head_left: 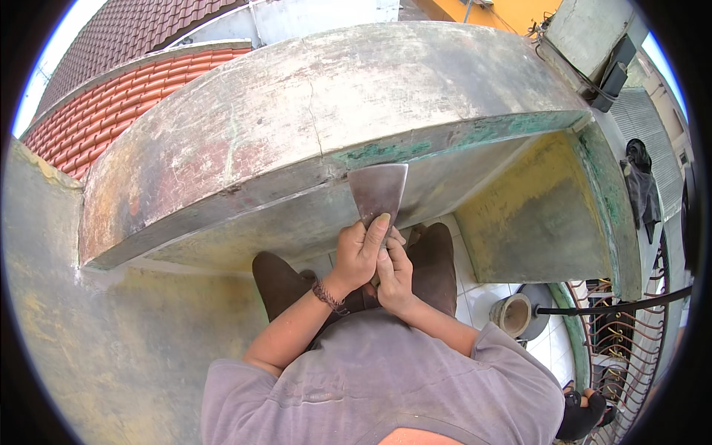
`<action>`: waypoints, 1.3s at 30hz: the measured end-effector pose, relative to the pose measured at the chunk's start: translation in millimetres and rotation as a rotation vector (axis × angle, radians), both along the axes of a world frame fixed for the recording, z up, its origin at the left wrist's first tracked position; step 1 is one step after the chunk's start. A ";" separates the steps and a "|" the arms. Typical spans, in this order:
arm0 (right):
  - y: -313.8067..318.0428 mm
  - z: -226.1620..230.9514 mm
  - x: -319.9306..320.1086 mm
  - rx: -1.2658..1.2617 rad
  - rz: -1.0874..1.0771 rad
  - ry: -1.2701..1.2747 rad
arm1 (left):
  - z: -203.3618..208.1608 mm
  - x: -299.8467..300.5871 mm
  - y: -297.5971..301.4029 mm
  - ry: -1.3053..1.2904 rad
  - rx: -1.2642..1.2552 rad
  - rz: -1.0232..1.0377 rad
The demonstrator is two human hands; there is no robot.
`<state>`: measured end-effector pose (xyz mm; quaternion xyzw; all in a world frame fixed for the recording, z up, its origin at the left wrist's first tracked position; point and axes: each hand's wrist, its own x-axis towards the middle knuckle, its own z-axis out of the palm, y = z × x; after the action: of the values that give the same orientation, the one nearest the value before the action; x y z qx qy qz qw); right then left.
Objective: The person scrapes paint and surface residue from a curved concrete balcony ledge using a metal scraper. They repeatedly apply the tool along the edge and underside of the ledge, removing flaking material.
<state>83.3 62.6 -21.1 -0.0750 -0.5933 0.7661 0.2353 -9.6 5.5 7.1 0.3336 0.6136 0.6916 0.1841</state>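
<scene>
A wide scraper (380,191) with a grey metal blade points away from me, its broad edge at the lower edge of the curved concrete wall (319,111). Patches of green paint show along that edge beside the blade. Wrapped round the scraper's lower part is my left hand (354,256), with its thumb along the base of the blade and a braided bracelet on the wrist. My right hand (395,274) closes on it from the other side, pressed against the left. Most of the handle is hidden by my fingers. I cannot tell whether the blade touches the wall.
A yellowed, stained side wall (538,208) stands to the right. A round pot (512,315) rests on white tiles below, near a curved metal railing (630,345). Dark cloth (641,182) hangs at the far right. Another person (582,414) is partly visible at the lower right.
</scene>
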 end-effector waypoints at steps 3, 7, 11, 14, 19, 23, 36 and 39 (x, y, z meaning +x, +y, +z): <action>0.8 -4.8 0.9 -0.027 0.005 0.003 | -2.4 1.6 -0.2 0.020 -0.035 -0.004; 5.1 5.1 -5.7 0.019 -0.025 0.049 | 11.2 -3.3 6.7 0.056 0.038 -0.005; 3.0 -0.6 -3.0 0.025 -0.036 0.036 | 0.2 1.9 6.2 0.009 0.029 0.007; 0.5 -1.3 1.0 0.048 -0.076 -0.004 | 1.8 -0.5 8.1 -0.006 0.031 -0.009; -2.5 -8.1 4.8 -0.036 -0.053 -0.027 | 0.4 2.3 4.7 -0.020 0.000 -0.007; -4.6 -6.6 7.2 -0.024 -0.069 -0.046 | -4.7 4.8 3.8 -0.050 -0.008 -0.019; -4.0 -4.4 4.1 -0.031 -0.032 -0.012 | -3.0 4.5 0.7 -0.042 -0.007 -0.024; -1.5 3.6 0.8 -0.004 -0.025 0.014 | 12.5 -2.5 2.9 -0.013 0.037 -0.025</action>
<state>84.1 61.0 -17.4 -0.0773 -0.5892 0.7648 0.2490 -12.1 8.4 19.6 0.3399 0.5955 0.7026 0.1905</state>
